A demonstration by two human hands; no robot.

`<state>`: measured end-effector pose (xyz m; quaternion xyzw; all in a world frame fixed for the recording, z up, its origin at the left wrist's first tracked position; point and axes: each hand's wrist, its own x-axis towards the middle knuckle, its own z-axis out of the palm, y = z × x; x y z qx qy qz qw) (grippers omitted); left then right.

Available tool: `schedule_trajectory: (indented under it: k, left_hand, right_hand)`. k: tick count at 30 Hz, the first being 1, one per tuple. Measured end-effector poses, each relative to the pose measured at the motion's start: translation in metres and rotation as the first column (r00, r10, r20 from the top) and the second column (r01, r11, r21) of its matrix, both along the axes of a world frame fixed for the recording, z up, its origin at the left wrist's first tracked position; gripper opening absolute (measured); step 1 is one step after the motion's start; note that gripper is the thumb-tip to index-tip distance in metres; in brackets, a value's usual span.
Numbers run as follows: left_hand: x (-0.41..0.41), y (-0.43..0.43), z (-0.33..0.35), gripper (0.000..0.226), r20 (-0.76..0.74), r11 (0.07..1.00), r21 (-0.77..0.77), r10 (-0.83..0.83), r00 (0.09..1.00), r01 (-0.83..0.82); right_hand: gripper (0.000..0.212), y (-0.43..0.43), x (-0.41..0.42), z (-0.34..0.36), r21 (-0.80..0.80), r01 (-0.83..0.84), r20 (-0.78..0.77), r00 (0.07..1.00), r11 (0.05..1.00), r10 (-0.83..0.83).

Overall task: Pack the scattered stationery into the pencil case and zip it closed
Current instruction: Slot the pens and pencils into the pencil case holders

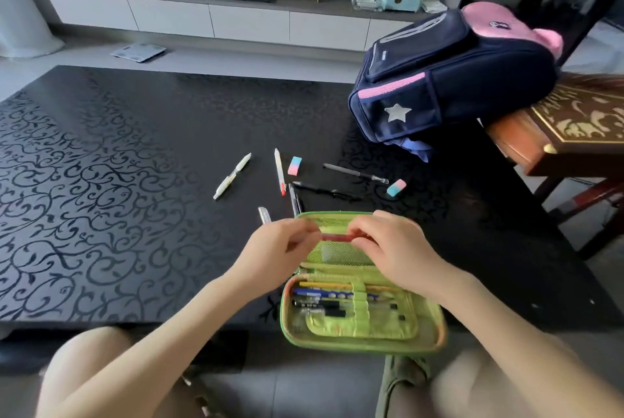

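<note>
Left fingers [297, 243]: closed on the left end of a red pen [337, 236], which is pinched at the fingertips.
Right fingers [366, 242]: closed on the right end of the same pen.
Left hand [287, 248]: held above the case's left edge, with the forearm reaching in from the lower left.
Right hand [393, 248]: held over the upper half of the case, with the forearm reaching in from the lower right.
Red pen: held level, crosswise, just over the mesh pocket [341, 257] of the raised lid.
Case [429, 336]: green, lying open at the near edge of the bench [101, 181]; several pens and pencils are seen tucked under elastic loops in the lower half.
Silver pen [264, 215]: lying just beyond the left hand, partly hidden by it.
Clear pen [293, 198]: lying just past the lid's far edge.
White pen [232, 175]: lying slanted, left of the others.
Red-tipped pen [279, 171]: lying nearly upright in view, beside an eraser [294, 166] coloured pink and blue.
Black pens [354, 173]: two, lying right of the eraser, one behind the other.
Second eraser [396, 188]: lying at the right end of the black pens.
Backpack [456, 73]: navy and pink, with a star, propped at the bench's far right.
</note>
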<state>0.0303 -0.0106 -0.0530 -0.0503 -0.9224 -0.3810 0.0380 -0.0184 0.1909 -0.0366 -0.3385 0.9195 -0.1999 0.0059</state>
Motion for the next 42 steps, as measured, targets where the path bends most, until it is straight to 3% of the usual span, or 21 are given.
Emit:
schedule_trajectory:
  k: [3,6,9,12,18,21,24,26,29,42]
  left_hand:
    - [0.030,0.006,-0.008,0.015,0.055,0.999,0.031,-0.016,0.998,0.014]
    - [0.059,-0.006,-0.024,0.015,0.083,0.998,0.046,0.035,0.996,-0.039]
    - [0.082,-0.024,-0.044,0.027,0.026,0.989,-0.127,0.082,0.996,-0.078]
    - [0.093,-0.029,-0.052,0.026,-0.054,0.971,-0.219,0.084,0.995,-0.094]
    - [0.089,-0.010,-0.050,0.028,-0.168,0.941,-0.338,-0.046,0.985,-0.014]
    - [0.082,0.006,-0.049,0.007,-0.178,0.927,-0.372,-0.117,0.977,0.043]
    - [0.075,0.018,-0.054,0.012,-0.154,0.920,-0.380,-0.163,0.974,0.094]
    - [0.072,0.024,-0.058,0.009,-0.154,0.923,-0.367,-0.184,0.971,0.116]
    - [0.068,0.033,-0.058,0.012,-0.157,0.930,-0.345,-0.191,0.969,0.127]
    - [0.062,0.026,-0.063,0.025,-0.127,0.959,-0.281,-0.070,0.989,0.031]
  right_hand:
    - [0.017,0.017,0.027,-0.008,-0.072,0.038,0.068,0.997,0.997,-0.033]
    - [0.033,0.047,0.046,-0.036,-0.086,0.219,0.059,0.975,0.972,-0.214]
    - [0.044,0.071,0.067,-0.070,-0.028,0.343,-0.081,0.935,0.939,-0.344]
    - [0.044,0.080,0.080,-0.093,-0.013,0.392,-0.095,0.915,0.920,-0.391]
    - [0.040,0.075,0.081,-0.100,-0.070,0.413,-0.122,0.900,0.908,-0.418]
    - [0.035,0.074,0.081,-0.102,-0.090,0.419,-0.101,0.899,0.903,-0.427]
    - [0.034,0.073,0.082,-0.103,-0.122,0.422,-0.081,0.898,0.899,-0.432]
    - [0.022,0.074,0.082,-0.104,-0.147,0.429,-0.067,0.895,0.891,-0.442]
    - [0.011,0.074,0.081,-0.106,-0.169,0.433,-0.050,0.893,0.885,-0.447]
    - [0.007,0.071,0.083,-0.098,-0.236,0.496,0.086,0.867,0.836,-0.490]
